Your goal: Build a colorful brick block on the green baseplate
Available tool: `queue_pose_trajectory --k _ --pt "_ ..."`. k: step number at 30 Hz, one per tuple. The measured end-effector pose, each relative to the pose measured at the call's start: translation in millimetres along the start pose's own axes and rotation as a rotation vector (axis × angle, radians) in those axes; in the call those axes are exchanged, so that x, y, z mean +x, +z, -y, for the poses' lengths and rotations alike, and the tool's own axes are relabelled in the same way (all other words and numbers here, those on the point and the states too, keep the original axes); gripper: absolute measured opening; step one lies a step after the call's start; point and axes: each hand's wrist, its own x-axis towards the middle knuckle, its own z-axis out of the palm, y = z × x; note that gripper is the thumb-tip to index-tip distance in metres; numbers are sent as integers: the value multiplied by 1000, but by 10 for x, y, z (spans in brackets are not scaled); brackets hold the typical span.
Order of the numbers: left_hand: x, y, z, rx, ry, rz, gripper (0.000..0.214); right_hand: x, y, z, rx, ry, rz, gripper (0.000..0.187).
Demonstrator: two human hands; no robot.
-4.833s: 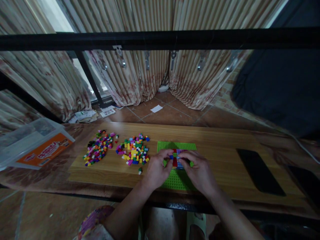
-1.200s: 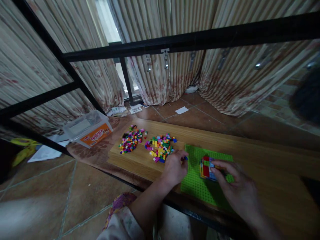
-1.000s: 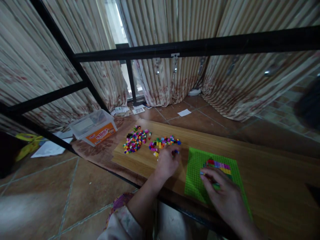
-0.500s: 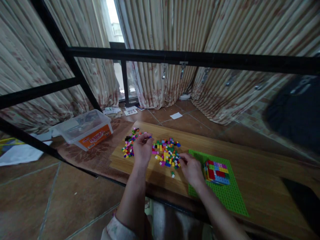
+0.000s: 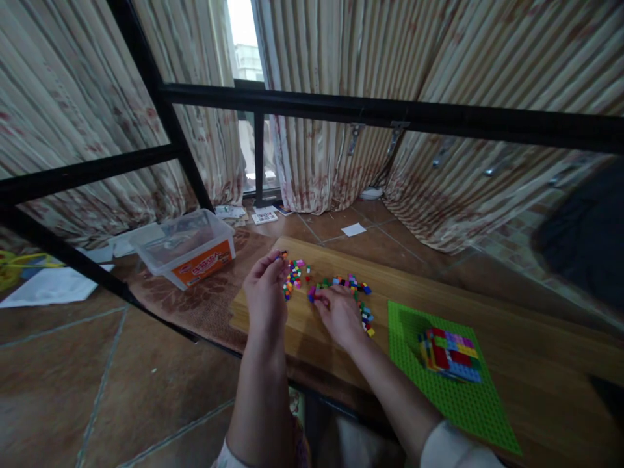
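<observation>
My left hand (image 5: 264,286) is closed in a pinch over the left heap of small toy bricks (image 5: 293,278). A small blue brick (image 5: 279,257) shows at its fingertips, mostly covered by them. Lower and to the right, my right hand (image 5: 340,313) reaches into the other brick heap (image 5: 366,315), fingers pressed together beside purple and red bricks (image 5: 312,294). What it pinches, if anything, is hidden. To the right lies a green baseplate (image 5: 451,403) bearing a block built of multicoloured bricks (image 5: 451,356).
The wooden board (image 5: 380,268) carries the bricks and baseplate. At left stands a clear plastic tub (image 5: 205,250) with an orange label on a brown mat (image 5: 168,309). A black metal frame (image 5: 312,103) crosses before the curtains (image 5: 322,169). Papers (image 5: 353,229) lie on the tiled floor.
My right hand has moved left, from the right edge of the middle heap into it. My left hand stays pinched and sits slightly further left. The whole view has shifted a little.
</observation>
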Motion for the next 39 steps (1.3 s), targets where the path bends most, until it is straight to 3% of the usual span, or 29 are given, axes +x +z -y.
queue_pose_trajectory --k 8,15,23,28,31,36,39 --pt "-6 -54 -47 68 -64 33 26 143 221 195 -207 14 38 14" --pt "-9 -23 -5 163 -102 48 28 148 173 288 -226 -40 87 23" --pt "-94 107 140 251 -123 131 27 118 95 290 -191 -72 77 20" --pt "-124 164 256 322 -61 189 30 -200 -322 148 -90 51 -47 24" --pt "-195 223 390 440 -10 259 30 -624 -734 -153 249 176 -243 24" --pt "-688 372 820 616 -17 597 16 -1293 -1201 -834 410 363 -471 16" --pt "-1074 423 1096 748 85 829 20 -1461 -1321 -1084 449 420 -494 18"
